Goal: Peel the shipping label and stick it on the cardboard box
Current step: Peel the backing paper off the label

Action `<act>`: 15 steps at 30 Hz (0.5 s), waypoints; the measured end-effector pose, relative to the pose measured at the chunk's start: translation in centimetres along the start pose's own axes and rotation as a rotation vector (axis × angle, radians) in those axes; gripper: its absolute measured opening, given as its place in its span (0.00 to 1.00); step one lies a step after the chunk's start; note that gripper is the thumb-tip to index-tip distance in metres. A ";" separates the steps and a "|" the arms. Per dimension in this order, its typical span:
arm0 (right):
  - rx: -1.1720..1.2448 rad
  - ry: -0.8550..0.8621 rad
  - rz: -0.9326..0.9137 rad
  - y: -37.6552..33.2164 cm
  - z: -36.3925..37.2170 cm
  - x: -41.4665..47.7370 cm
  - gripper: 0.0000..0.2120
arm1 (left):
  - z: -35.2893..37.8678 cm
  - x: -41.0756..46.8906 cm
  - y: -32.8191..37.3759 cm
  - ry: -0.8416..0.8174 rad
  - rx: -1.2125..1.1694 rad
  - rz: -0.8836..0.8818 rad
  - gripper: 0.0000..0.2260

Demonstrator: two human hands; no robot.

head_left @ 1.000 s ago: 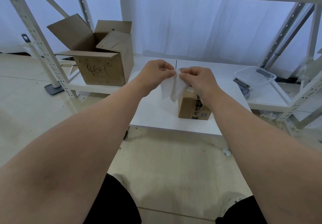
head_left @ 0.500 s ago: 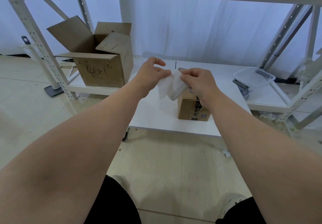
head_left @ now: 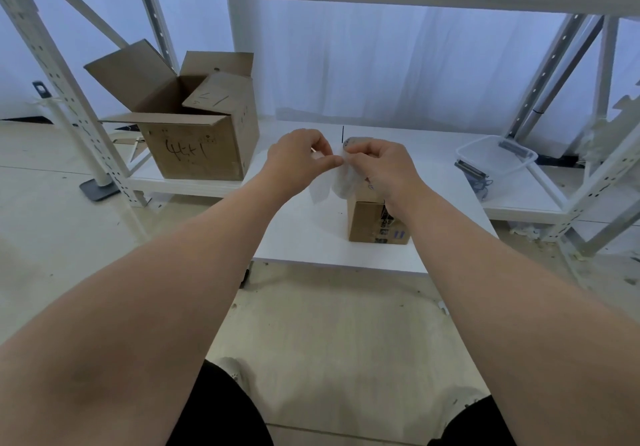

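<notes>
A white shipping label sheet hangs between my two hands, above the white table. My left hand pinches its upper left edge with thumb and fingertips. My right hand pinches the upper right part, and the two pinches touch. The sheet curls and looks blurred, so I cannot tell label from backing. A small shut cardboard box with a printed sticker on its front stands on the table right below my right hand, which hides part of it.
A large open cardboard box with handwriting stands at the back left on the low shelf. A clear plastic tray with dark items beside it lies at the right. White rack uprights flank the white table.
My left hand's fingers, spread half a second ago, have closed again onto the sheet next to my right fingers. The sheet hangs lower and narrower than before.
</notes>
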State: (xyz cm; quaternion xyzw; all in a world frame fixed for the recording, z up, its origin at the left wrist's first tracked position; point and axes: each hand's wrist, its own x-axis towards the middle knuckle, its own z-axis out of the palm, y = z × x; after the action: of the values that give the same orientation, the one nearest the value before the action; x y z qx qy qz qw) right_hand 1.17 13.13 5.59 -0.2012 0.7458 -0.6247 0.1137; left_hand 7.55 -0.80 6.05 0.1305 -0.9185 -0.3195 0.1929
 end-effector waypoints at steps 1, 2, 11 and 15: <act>0.005 0.001 0.003 -0.1 0.0 0.0 0.05 | 0.0 0.0 0.0 0.009 0.043 0.004 0.12; 0.009 0.006 0.006 -0.2 0.0 0.0 0.05 | 0.1 0.0 0.1 0.020 0.091 0.005 0.13; 0.040 -0.013 0.006 -0.5 -0.3 -0.1 0.08 | 0.4 -0.1 0.1 -0.046 -0.235 -0.061 0.15; 0.039 -0.019 0.025 -0.5 -0.5 -0.1 0.05 | 0.3 -0.2 0.3 -0.070 -0.371 -0.049 0.11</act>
State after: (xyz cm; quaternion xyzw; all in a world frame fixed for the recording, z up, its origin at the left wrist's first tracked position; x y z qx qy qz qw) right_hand 1.15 13.51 6.14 -0.1954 0.7351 -0.6356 0.1324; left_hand 7.55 -0.38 5.94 0.1039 -0.8465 -0.4925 0.1737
